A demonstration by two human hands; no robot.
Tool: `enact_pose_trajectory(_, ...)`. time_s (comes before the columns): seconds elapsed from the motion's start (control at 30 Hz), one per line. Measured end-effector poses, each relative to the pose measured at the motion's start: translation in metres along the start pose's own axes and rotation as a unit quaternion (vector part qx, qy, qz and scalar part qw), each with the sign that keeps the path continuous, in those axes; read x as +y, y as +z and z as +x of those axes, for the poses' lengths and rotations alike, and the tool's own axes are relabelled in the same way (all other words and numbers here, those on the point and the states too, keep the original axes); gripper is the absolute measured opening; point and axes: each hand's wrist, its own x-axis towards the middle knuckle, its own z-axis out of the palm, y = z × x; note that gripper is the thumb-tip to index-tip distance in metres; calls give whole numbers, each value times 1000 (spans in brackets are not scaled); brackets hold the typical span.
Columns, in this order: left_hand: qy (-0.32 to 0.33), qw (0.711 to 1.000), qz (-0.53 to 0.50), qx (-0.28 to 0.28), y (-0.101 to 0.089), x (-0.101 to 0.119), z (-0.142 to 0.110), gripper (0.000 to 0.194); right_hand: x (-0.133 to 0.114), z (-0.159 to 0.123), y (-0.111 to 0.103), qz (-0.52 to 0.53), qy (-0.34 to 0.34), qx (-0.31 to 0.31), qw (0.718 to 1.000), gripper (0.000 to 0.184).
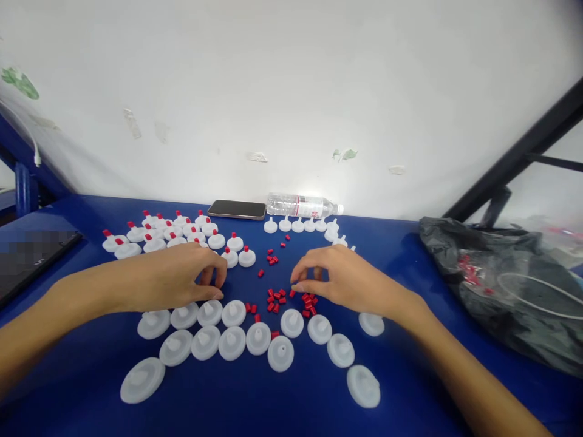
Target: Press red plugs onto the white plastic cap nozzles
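My left hand [200, 276] hovers over a row of white nozzle lids [234, 313], its fingers loosely bent and the thumb apart from them, with nothing visible between. My right hand [325, 276] has thumb and index fingertip brought close in a pinch above small red caps [276, 297]. One red cap [292, 294] shows right under these fingertips; whether anything is gripped cannot be made out. Nearer to me, uncapped lids lie in curved rows, nozzles up. Behind my left hand stands a group of white lids fitted with red caps [216, 240].
A phone [237, 209] and a plastic bottle [303, 205] lie along the wall. More uncapped lids [297, 226] stand before the bottle. At right is a dark plastic bag [483, 303] with red pieces in it. A black-edged device [36, 261] lies at left on the blue table [255, 406].
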Motion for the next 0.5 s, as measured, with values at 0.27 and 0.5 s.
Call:
enact_pose_trajectory(0.27, 35, 999, -3, 33, 1, 1, 0, 19, -6, -2, 0, 59, -1, -28, 998, 11)
enact_pose_trajectory(0.5, 117, 978, -40, 165, 0, 15, -4, 17, -7, -6, -3, 160, -23, -55, 985, 15)
